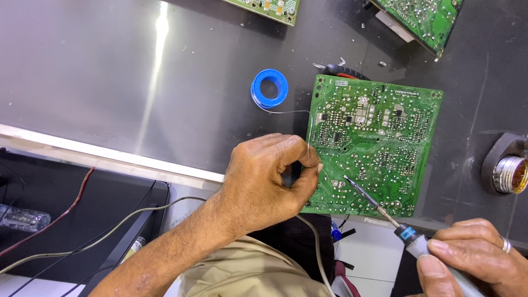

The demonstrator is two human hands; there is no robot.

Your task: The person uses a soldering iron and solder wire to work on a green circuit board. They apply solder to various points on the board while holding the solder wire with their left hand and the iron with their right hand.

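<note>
Head: board (379, 137) btwn both hands.

A dark, glossy desk (110, 71) was seen from above, streaked by a bright reflection of overhead light. Its near edge was trimmed with a pale metal strip (110, 154). Below the edge, a dark space was crossed by loose cables (82, 242), grey, black and red.

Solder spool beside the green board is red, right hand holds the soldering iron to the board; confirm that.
Wrong on colour only: the head view shows the solder spool is blue. The right hand does hold the soldering iron to the green board.
</note>
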